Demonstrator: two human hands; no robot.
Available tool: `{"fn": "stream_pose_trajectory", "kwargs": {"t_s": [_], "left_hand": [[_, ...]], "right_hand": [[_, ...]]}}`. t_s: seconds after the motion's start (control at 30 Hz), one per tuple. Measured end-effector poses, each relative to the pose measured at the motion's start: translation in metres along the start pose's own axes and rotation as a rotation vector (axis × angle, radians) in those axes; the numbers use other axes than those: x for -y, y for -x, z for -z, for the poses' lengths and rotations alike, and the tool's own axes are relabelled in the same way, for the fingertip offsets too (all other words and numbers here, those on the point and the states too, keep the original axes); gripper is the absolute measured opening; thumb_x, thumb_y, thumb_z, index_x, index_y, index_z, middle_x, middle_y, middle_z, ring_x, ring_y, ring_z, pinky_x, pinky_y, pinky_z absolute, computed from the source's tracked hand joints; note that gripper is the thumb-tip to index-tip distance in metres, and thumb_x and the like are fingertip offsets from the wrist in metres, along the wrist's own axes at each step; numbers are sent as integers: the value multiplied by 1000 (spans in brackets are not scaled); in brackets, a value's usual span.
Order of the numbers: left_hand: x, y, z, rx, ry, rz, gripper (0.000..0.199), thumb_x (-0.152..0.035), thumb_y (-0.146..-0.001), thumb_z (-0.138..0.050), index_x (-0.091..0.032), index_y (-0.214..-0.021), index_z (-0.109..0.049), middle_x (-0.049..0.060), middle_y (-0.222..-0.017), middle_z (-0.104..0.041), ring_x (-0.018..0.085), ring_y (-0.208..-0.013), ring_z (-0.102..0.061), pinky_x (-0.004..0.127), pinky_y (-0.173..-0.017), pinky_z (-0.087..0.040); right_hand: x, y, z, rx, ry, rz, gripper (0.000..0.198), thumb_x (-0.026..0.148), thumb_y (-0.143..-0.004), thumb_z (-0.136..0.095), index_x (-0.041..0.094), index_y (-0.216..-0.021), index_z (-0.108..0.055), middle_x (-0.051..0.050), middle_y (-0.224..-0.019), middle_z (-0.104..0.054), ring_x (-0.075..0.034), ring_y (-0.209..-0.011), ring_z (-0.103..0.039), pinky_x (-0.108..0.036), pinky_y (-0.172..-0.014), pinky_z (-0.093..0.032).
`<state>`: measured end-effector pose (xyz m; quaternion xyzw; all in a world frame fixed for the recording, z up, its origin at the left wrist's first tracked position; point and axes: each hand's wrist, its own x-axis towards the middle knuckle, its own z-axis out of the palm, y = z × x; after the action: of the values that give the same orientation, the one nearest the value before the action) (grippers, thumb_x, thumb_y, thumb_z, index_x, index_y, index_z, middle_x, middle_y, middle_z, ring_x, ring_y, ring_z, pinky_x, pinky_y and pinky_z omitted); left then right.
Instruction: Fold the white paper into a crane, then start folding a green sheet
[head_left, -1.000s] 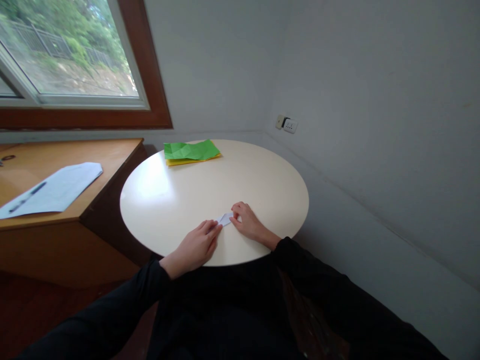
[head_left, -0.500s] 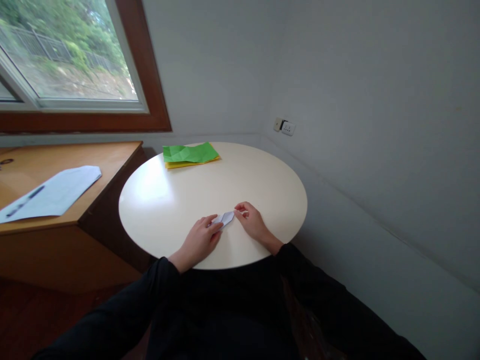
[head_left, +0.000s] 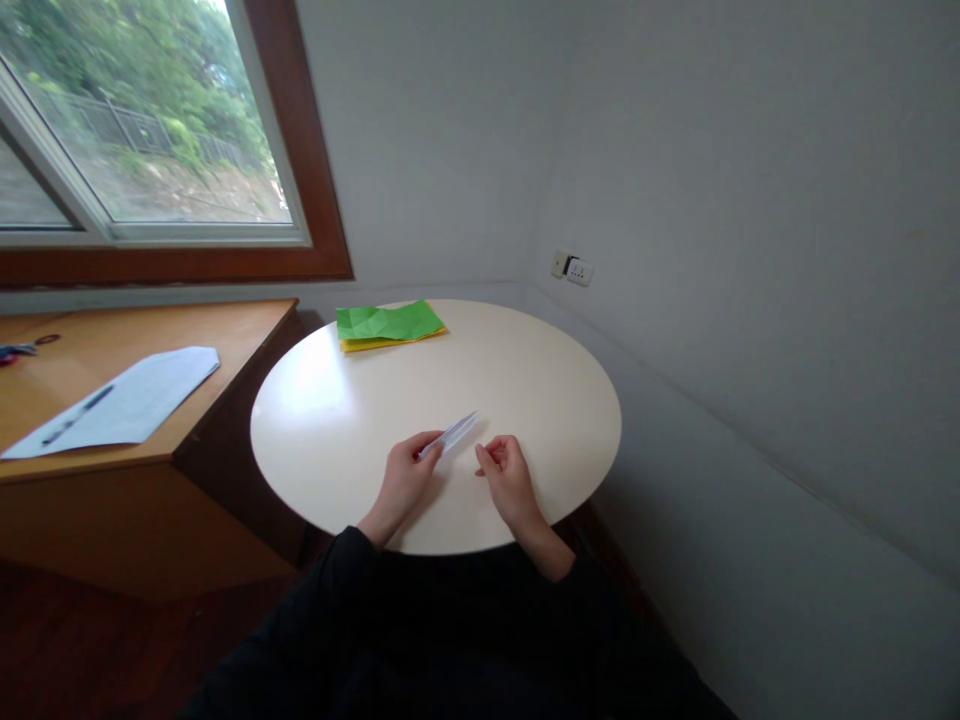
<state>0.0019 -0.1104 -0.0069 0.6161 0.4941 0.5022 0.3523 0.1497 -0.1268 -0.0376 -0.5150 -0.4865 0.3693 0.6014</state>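
Note:
A small folded white paper (head_left: 459, 428) is pinched at its near end between the thumb and fingers of my left hand (head_left: 408, 472). Its thin, layered edge faces me, and the far tip points up and to the right above the table. My right hand (head_left: 510, 478) is just right of the paper, apart from it. Its fingers are curled in toward the thumb, and nothing shows between them.
A round cream table (head_left: 540, 390) lies under my hands. Green paper (head_left: 394, 322) rests on yellow paper (head_left: 360, 346) at its back. On the wooden desk (head_left: 247, 330) to the left are white sheets (head_left: 157, 395), a pen (head_left: 79, 415) and scissors (head_left: 30, 347).
My left hand has lifted the folded paper and turned it edge-on. My right hand has let go of its tip and drawn back toward me.

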Motion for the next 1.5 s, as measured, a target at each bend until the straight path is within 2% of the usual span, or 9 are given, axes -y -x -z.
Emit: {"fn": "stream_pose_trajectory", "kwargs": {"t_s": [0.1,0.2,0.4,0.6,0.8,0.93,1.17,1.37,1.5], "left_hand": [[-10,-5,-8,-75,91,-35,20,-29,-72,-59,-17,-83,-71,7,-84,-73,22,-80,-65,34,-75,-48],[-20,-16,-16,-124,173,-78,16,-27,-71,-61,-16,-78,-68,6,-79,-71,20,-77,-64,33,-74,-48],[-21,-32,-27,-190,318,-14,11,-23,-69,-61,-15,-75,-61,3,-70,-67,17,-67,-63,28,-62,-49],[-9,-33,-29,-157,419,35,19,-26,-66,-66,-14,-80,-60,6,-74,-70,19,-71,-66,30,-64,-51],[-5,-33,-28,-144,505,83,27,-30,-63,-70,-12,-81,-64,8,-78,-71,20,-74,-66,32,-69,-51],[-2,-33,-27,-138,530,112,27,-30,-62,-71,-11,-81,-66,7,-77,-71,17,-70,-64,29,-67,-49],[3,-34,-26,-129,544,137,20,-29,-60,-73,-11,-68,-68,2,-64,-65,13,-61,-58,27,-64,-45],[3,-35,-26,-80,588,123,21,-31,-59,-73,-13,-64,-64,1,-63,-63,12,-61,-57,28,-67,-45],[0,-34,-26,-44,599,104,23,-32,-59,-74,-13,-64,-61,1,-64,-63,13,-63,-59,29,-70,-45]], "right_hand": [[7,1,-17,-7,-191,-23,29,43,-75,-59,24,-86,-42,-2,-90,-54,-16,-82,-59,-34,-70,-55],[14,-11,-33,-6,-256,-23,31,44,-75,-60,23,-89,-42,-5,-103,-52,-17,-87,-61,-35,-73,-56],[17,-35,-48,-40,-129,82,23,38,-78,-57,22,-89,-43,-6,-95,-60,-19,-91,-63,-35,-77,-54],[16,-32,-48,-38,28,154,16,33,-81,-52,22,-89,-44,-7,-92,-62,-19,-87,-64,-37,-77,-54],[18,-29,-46,-27,92,207,12,30,-81,-50,22,-89,-45,-7,-92,-63,-19,-86,-63,-36,-76,-54],[20,-29,-44,-10,80,208,10,29,-81,-49,21,-89,-48,-7,-91,-65,-19,-87,-64,-35,-77,-54],[16,-31,-43,-9,56,193,14,32,-80,-54,21,-88,-54,-6,-87,-68,-19,-81,-65,-35,-73,-54],[13,-36,-41,-10,-80,166,16,32,-78,-56,19,-85,-61,-5,-85,-68,-19,-80,-64,-33,-72,-55],[10,-41,-38,-24,-95,152,17,32,-76,-57,17,-83,-64,-6,-83,-68,-19,-78,-63,-33,-73,-53]]}}
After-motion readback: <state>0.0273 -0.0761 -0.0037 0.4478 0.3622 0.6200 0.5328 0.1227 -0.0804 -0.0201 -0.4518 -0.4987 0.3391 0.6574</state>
